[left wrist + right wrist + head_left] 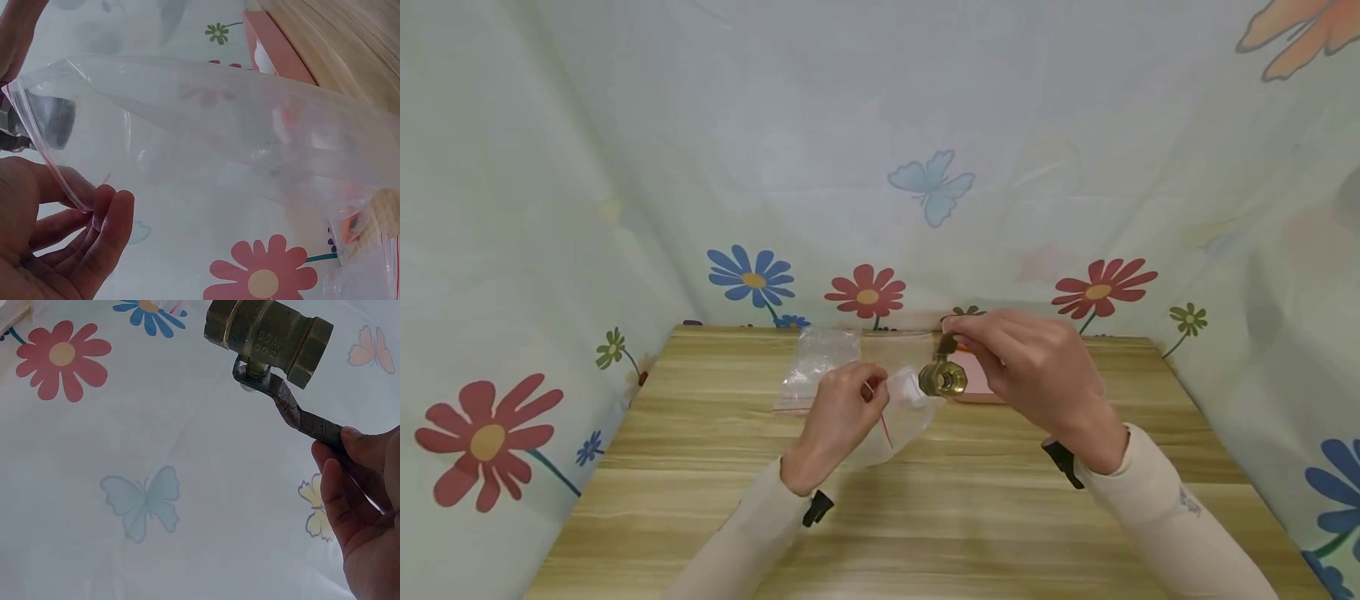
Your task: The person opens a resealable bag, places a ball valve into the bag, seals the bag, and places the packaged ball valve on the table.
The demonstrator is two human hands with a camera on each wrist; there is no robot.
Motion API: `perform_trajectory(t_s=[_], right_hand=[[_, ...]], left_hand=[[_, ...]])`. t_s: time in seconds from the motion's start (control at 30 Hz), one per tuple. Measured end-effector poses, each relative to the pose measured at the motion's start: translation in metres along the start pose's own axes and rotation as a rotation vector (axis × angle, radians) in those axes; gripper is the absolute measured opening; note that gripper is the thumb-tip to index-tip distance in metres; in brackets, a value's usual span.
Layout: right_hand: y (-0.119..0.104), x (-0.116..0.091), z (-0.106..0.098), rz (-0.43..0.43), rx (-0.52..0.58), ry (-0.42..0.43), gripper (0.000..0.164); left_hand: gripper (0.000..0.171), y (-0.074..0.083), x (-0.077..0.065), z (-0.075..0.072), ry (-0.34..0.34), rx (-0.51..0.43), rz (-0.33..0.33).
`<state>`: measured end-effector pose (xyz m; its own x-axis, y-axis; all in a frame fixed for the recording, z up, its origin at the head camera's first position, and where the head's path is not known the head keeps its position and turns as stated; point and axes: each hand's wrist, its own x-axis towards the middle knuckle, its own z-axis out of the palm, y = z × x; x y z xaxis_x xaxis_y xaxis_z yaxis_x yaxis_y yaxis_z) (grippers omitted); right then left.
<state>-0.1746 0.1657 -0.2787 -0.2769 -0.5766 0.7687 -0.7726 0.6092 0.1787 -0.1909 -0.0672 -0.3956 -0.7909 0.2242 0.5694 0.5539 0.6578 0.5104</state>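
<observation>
By its lever handle, my right hand (1037, 358) pinches a brass ball valve (943, 378). The valve's body (269, 337) hangs out past the fingertips in the right wrist view, with the dark bent lever (312, 425) between thumb and fingers. My left hand (844, 408) pinches the edge of a clear zip bag (898, 425) with a red seal line. In the left wrist view, the bag (187, 125) spreads out from the thumb and fingers, and the valve (53, 119) appears at its mouth, partly behind the film. Whether it is inside, I cannot tell.
Another clear zip bag (820, 362) lies flat at the back left of the wooden table (925, 533). Behind the right hand stands a pink box (981, 379), partly hidden, with something orange at it. A flower-printed sheet (820, 150) encloses the back and sides.
</observation>
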Motion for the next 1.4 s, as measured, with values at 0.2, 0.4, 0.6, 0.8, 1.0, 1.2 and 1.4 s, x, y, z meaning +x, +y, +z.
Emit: perform_trajectory(t_s=[0.2,0.4,0.6,0.8,1.0,1.2,1.4], right_hand=[[-0.008,0.002,0.012,-0.065,0.082,0.071,0.013],[-0.015,-0.004,0.028,-0.061,0.135,0.062,0.021],[-0.021,-0.010,0.038,-0.039,0.123,0.066,0.031],[-0.024,-0.013,0.045,-0.038,0.106,0.062,0.028],[-0.026,-0.019,0.053,-0.021,0.126,0.025,0.014],[-0.031,-0.022,0.055,0.041,0.175,-0.024,0.025],[-0.034,-0.025,0.061,0.088,0.183,-0.039,0.019]], left_hand=[[0.005,0.001,0.000,0.000,0.005,-0.012,-0.001],[0.004,0.002,-0.001,0.000,0.010,-0.055,-0.018],[0.005,0.003,-0.001,0.001,0.041,-0.097,-0.002],[0.005,0.005,-0.001,0.001,0.056,-0.147,-0.023],[0.005,0.007,-0.002,0.002,0.085,-0.180,-0.017],[0.005,0.011,-0.002,0.001,0.105,-0.200,-0.017],[0.005,0.014,-0.001,0.001,0.102,-0.242,-0.043]])
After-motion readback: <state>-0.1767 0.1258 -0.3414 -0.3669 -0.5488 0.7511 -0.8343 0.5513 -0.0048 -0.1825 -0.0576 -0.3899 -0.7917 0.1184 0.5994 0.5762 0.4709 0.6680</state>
